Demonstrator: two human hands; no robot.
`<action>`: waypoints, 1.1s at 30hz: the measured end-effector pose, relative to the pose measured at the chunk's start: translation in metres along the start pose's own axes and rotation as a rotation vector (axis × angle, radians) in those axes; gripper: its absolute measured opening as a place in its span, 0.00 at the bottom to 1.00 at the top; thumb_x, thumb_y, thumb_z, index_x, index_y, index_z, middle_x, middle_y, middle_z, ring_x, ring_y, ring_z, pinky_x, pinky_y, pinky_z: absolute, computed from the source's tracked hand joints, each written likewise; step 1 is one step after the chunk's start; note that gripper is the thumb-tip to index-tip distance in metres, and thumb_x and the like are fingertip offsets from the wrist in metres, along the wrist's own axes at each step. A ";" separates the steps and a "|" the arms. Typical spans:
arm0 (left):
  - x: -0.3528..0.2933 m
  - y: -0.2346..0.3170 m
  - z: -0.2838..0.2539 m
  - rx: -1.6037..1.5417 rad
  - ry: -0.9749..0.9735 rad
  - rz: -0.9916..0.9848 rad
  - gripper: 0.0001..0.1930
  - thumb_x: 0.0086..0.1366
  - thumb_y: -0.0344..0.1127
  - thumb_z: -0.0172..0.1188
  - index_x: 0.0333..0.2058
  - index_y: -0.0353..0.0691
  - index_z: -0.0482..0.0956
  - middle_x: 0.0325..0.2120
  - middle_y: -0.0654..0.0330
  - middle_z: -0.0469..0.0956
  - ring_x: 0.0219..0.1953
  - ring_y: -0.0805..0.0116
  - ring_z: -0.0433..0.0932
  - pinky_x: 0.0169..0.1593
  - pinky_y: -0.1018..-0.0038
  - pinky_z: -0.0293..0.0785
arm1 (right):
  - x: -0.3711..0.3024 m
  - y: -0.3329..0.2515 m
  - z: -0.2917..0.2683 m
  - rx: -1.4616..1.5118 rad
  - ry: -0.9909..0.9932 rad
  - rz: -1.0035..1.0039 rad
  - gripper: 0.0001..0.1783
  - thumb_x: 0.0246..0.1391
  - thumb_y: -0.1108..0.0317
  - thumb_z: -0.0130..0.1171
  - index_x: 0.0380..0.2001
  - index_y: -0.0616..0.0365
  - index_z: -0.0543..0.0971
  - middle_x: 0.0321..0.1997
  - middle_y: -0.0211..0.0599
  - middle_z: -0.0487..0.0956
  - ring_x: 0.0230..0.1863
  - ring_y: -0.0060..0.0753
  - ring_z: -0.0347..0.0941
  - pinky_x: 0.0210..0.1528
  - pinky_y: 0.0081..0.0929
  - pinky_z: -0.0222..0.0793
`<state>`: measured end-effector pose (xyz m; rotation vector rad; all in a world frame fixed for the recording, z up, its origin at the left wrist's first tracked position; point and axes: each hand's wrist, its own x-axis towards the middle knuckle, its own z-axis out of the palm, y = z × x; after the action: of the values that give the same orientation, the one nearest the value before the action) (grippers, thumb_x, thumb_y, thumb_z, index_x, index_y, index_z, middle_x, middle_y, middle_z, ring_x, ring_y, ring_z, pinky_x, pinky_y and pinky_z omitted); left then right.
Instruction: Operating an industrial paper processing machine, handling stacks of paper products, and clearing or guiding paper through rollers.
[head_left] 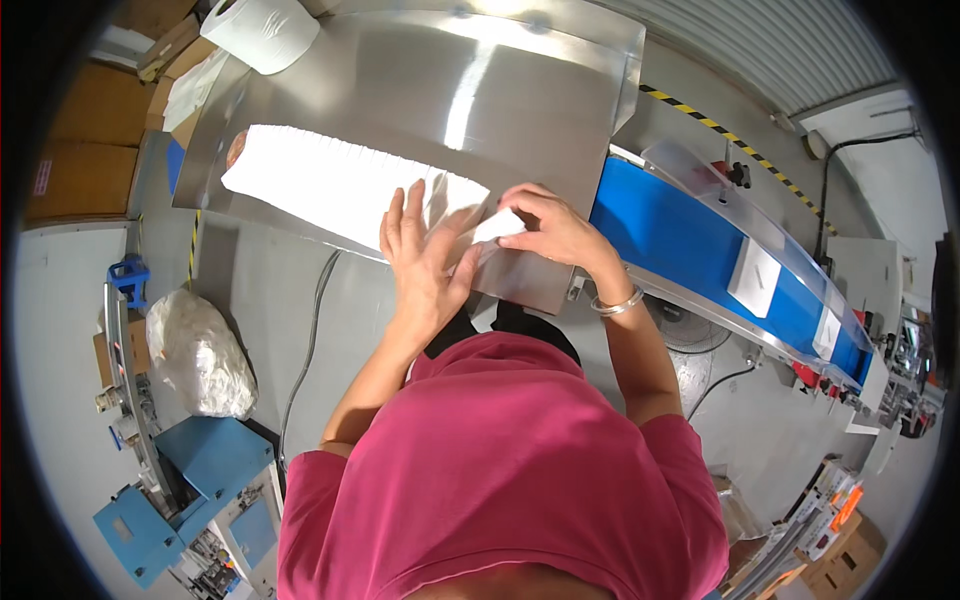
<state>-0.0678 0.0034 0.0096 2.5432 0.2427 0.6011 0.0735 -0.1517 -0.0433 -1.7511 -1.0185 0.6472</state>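
Note:
A long row of thin white pieces [330, 178], packed tightly side by side, lies slantwise on the steel table [400, 60]. They look like flat cartons or folded paper; I cannot tell which. My left hand [428, 255] rests at the row's right end with its fingers spread over the pieces. Just right of it, my right hand [550, 232] pinches a small white folded piece [498, 228] between thumb and fingers. The left thumb lies close beside that piece. A brown rounded thing [237, 148] shows at the row's far left end, mostly hidden.
On the right runs a blue conveyor belt [665, 225] with a clear guard [720, 185] and white flat pieces [754, 278] on it. A white roll [262, 32] stands at the table's back left. Cardboard boxes [85, 150], a plastic bag [200, 352] and a cable lie leftward.

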 end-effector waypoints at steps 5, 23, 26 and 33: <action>-0.007 -0.022 0.009 0.085 0.062 -0.014 0.16 0.55 0.27 0.59 0.44 0.43 0.76 0.56 0.51 0.61 0.60 0.46 0.55 0.59 0.56 0.55 | -0.044 0.023 -0.013 0.290 0.458 0.317 0.17 0.51 0.62 0.61 0.38 0.61 0.71 0.28 0.27 0.71 0.31 0.18 0.65 0.34 0.20 0.65; -0.002 -0.022 0.011 0.092 0.074 0.030 0.13 0.52 0.26 0.60 0.37 0.49 0.82 0.54 0.51 0.65 0.59 0.47 0.57 0.59 0.57 0.54 | -0.053 0.006 -0.058 -0.910 0.690 0.183 0.35 0.37 0.61 0.68 0.51 0.53 0.69 0.57 0.47 0.65 0.58 0.48 0.60 0.57 0.40 0.57; -0.001 -0.021 0.009 0.077 0.061 0.050 0.13 0.52 0.25 0.60 0.37 0.47 0.81 0.55 0.51 0.63 0.60 0.45 0.56 0.59 0.53 0.50 | -0.004 -0.032 -0.009 -0.111 0.204 0.048 0.28 0.39 0.66 0.67 0.47 0.54 0.72 0.52 0.42 0.68 0.54 0.47 0.64 0.53 0.32 0.64; 0.004 -0.022 0.007 0.069 0.132 -0.082 0.16 0.54 0.29 0.61 0.43 0.46 0.78 0.56 0.50 0.61 0.60 0.47 0.55 0.60 0.55 0.52 | -0.004 0.016 0.012 0.261 0.217 0.139 0.21 0.52 0.61 0.60 0.44 0.63 0.70 0.35 0.38 0.77 0.37 0.24 0.71 0.42 0.26 0.68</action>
<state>-0.0627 0.0205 -0.0058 2.5477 0.4191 0.7410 0.0674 -0.1523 -0.0633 -1.6295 -0.6373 0.6304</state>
